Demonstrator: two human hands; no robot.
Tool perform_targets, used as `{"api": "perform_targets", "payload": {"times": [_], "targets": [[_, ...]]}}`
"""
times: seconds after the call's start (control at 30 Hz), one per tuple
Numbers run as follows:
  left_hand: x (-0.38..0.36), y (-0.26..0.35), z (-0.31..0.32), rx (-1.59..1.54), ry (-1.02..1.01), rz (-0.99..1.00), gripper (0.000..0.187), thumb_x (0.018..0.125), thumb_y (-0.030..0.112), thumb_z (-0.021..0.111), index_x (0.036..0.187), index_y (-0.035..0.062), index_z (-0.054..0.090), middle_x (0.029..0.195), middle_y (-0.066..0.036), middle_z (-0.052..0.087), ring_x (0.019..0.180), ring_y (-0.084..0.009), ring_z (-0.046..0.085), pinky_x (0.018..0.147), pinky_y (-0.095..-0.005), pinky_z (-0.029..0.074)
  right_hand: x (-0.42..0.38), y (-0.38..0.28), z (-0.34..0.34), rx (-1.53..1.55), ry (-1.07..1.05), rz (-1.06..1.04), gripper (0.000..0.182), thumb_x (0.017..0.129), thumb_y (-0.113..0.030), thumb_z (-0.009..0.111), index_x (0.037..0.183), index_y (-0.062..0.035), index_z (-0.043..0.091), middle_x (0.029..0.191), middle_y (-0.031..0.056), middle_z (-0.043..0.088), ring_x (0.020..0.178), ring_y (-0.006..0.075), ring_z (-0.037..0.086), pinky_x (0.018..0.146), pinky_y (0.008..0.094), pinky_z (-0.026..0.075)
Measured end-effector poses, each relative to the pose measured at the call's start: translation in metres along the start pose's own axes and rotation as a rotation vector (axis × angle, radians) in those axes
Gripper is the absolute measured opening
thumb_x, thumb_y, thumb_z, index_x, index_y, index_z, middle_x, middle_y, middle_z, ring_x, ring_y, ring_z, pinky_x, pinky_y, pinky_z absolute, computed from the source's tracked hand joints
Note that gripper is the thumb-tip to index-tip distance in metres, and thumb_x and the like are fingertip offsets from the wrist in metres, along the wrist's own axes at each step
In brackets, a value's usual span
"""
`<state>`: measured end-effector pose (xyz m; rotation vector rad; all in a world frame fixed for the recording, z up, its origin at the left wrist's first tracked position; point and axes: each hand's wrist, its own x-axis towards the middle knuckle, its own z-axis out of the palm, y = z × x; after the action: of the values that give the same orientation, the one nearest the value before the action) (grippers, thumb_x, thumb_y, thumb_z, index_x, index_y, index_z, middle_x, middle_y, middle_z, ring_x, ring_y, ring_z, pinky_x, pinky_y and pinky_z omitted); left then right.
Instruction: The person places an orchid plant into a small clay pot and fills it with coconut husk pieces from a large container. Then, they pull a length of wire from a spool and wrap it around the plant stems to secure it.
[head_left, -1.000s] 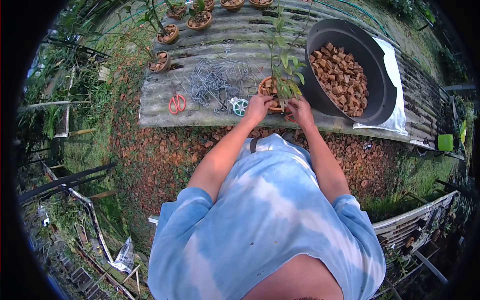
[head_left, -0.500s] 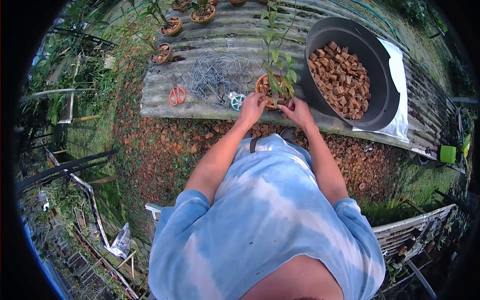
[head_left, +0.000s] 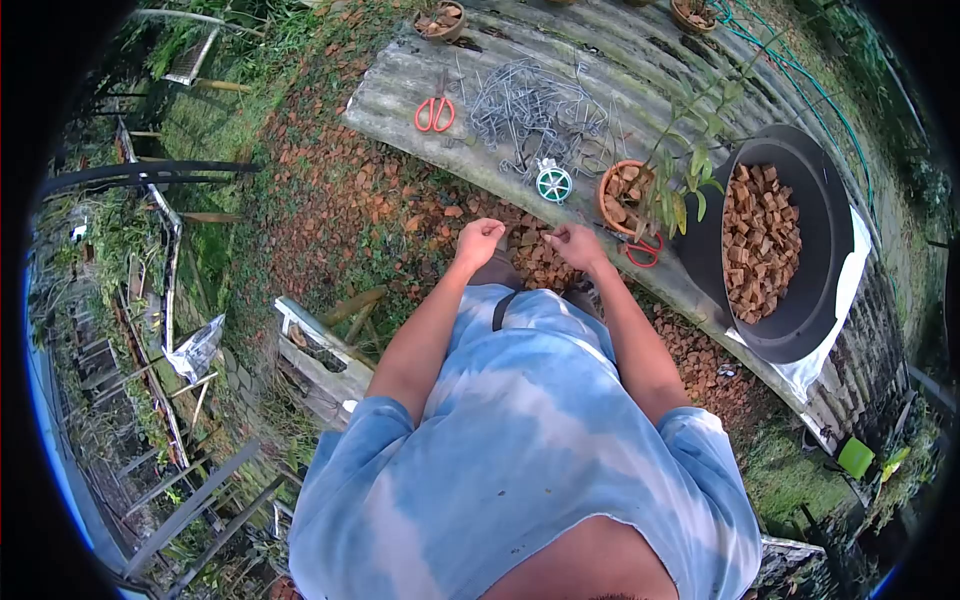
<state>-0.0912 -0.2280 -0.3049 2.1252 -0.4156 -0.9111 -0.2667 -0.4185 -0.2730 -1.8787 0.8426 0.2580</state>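
My left hand (head_left: 482, 240) is closed in front of my waist, off the table's near edge; what its fingers pinch is too small to make out. Level with it, my right hand (head_left: 575, 246) has thumb and fingers pressed together, its contents also unclear. A clay pot (head_left: 613, 212) of brown chunks holds a leafy plant (head_left: 690, 165) just beyond my right hand. Red-handled scissors (head_left: 645, 252) lie beside that pot. Left of the pot rests a green and white wire spool (head_left: 553, 184), below a tangle of grey wire hooks (head_left: 530, 105).
A corrugated table (head_left: 400, 100) spans the view. On it, a large black tub (head_left: 845, 260) of brown chunks sits at right on a white sack (head_left: 800, 375). Another red-handled pair of scissors (head_left: 435, 115) lies at left. More pots stand at the far side.
Both hands have left the potted plant and come back off the table edge, further apart from the pot. The view has turned, and scissors beside the pot now show.
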Motion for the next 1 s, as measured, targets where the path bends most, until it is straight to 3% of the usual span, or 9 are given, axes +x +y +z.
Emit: {"api": "perform_targets", "payload": {"times": [0.13, 0.23, 0.37, 0.43, 0.53, 0.63, 0.77, 0.8, 1.0], "targets": [[0.015, -0.023, -0.035, -0.043, -0.038, -0.052, 0.024, 0.095, 0.02, 0.071, 0.112, 0.003, 0.074, 0.099, -0.008, 0.076, 0.088, -0.0149, 0.069, 0.08, -0.0305, 0.054, 0.052, -0.043, 0.028, 0.012, 0.199, 0.037, 0.055, 0.09, -0.035, 0.075, 0.126, 0.0039, 0.062, 0.1, 0.0201, 0.076, 0.095, 0.0329, 0.074, 0.087, 0.0416, 0.056], [0.023, -0.021, -0.06, -0.025, -0.092, -0.01, 0.023, 0.097, 0.017, 0.07, 0.115, 0.0025, 0.072, 0.102, -0.007, 0.075, 0.091, -0.0138, 0.069, 0.083, -0.0296, 0.054, 0.09, -0.062, 0.054, 0.193, 0.362, 0.226, 0.059, 0.089, -0.038, 0.075, 0.128, 0.0044, 0.061, 0.1, 0.0209, 0.075, 0.097, 0.0342, 0.073, 0.089, 0.0422, 0.056], [0.025, -0.024, -0.097, -0.053, -0.241, 0.008, 0.024, 0.098, 0.018, 0.069, 0.115, 0.0013, 0.071, 0.103, -0.008, 0.076, 0.092, -0.0141, 0.069, 0.085, -0.0304, 0.054, 0.145, -0.049, 0.099, -0.03, 0.517, 0.365, 0.061, 0.087, -0.043, 0.075, 0.123, 0.0055, 0.065, 0.102, 0.0216, 0.075, 0.101, 0.0348, 0.072, 0.092, 0.0432, 0.055], [0.029, -0.026, -0.117, -0.009, -0.268, -0.019, 0.025, 0.099, 0.019, 0.068, 0.116, 0.0013, 0.071, 0.103, -0.008, 0.076, 0.091, -0.0146, 0.07, 0.085, -0.0304, 0.054, 0.155, -0.043, 0.109, 0.043, 0.642, 0.441, 0.041, 0.089, -0.034, 0.075, 0.113, 0.0002, 0.072, 0.097, 0.0213, 0.075, 0.095, 0.0353, 0.072, 0.088, 0.0429, 0.055], [0.037, -0.033, -0.139, 0.011, -0.307, -0.029, 0.025, 0.099, 0.02, 0.067, 0.117, 0.0031, 0.071, 0.103, -0.008, 0.076, 0.091, -0.0145, 0.07, 0.084, -0.0307, 0.055, 0.16, -0.034, 0.116, 0.089, 0.728, 0.41, 0.024, 0.09, -0.024, 0.073, 0.096, -0.0011, 0.071, 0.085, 0.0202, 0.074, 0.078, 0.0348, 0.072, 0.077, 0.0418, 0.055], [0.044, -0.029, -0.152, 0.039, -0.3, -0.01, 0.022, 0.098, 0.019, 0.068, 0.113, 0.0035, 0.072, 0.1, -0.009, 0.076, 0.089, -0.0165, 0.07, 0.083, -0.0319, 0.056, 0.153, -0.046, 0.115, 0.116, 0.862, 0.368, 0.022, 0.091, -0.023, 0.072, 0.095, -0.0008, 0.07, 0.084, 0.021, 0.072, 0.078, 0.0361, 0.071, 0.076, 0.0424, 0.055], [0.047, -0.014, -0.153, 0.005, -0.333, 0.026, 0.023, 0.098, 0.02, 0.067, 0.113, 0.0029, 0.072, 0.098, -0.008, 0.075, 0.089, -0.0153, 0.069, 0.083, -0.0311, 0.055, 0.125, -0.08, 0.097, 0.462, 0.935, 0.282, 0.015, 0.097, -0.012, 0.064, 0.102, 0.0018, 0.067, 0.081, 0.0174, 0.073, 0.073, 0.0265, 0.075, 0.071, 0.0383, 0.057], [0.048, -0.009, -0.152, -0.009, -0.335, 0.055, 0.023, 0.098, 0.02, 0.067, 0.113, 0.0027, 0.072, 0.098, -0.007, 0.074, 0.089, -0.0151, 0.069, 0.083, -0.031, 0.054, 0.128, -0.07, 0.098, 0.469, 0.952, 0.246, 0.014, 0.099, -0.01, 0.062, 0.103, 0.0022, 0.066, 0.08, 0.0136, 0.073, 0.07, 0.018, 0.075, 0.067, 0.0335, 0.057], [0.05, 0.01, -0.137, -0.048, -0.319, 0.118, 0.025, 0.098, 0.021, 0.067, 0.115, 0.0034, 0.073, 0.102, -0.009, 0.075, 0.094, -0.016, 0.07, 0.086, -0.0311, 0.054, 0.113, -0.085, 0.077, 0.58, 0.933, 0.124, 0.014, 0.099, -0.01, 0.064, 0.101, 0.0042, 0.065, 0.08, 0.0117, 0.073, 0.07, 0.0168, 0.074, 0.064, 0.0316, 0.057]]}}
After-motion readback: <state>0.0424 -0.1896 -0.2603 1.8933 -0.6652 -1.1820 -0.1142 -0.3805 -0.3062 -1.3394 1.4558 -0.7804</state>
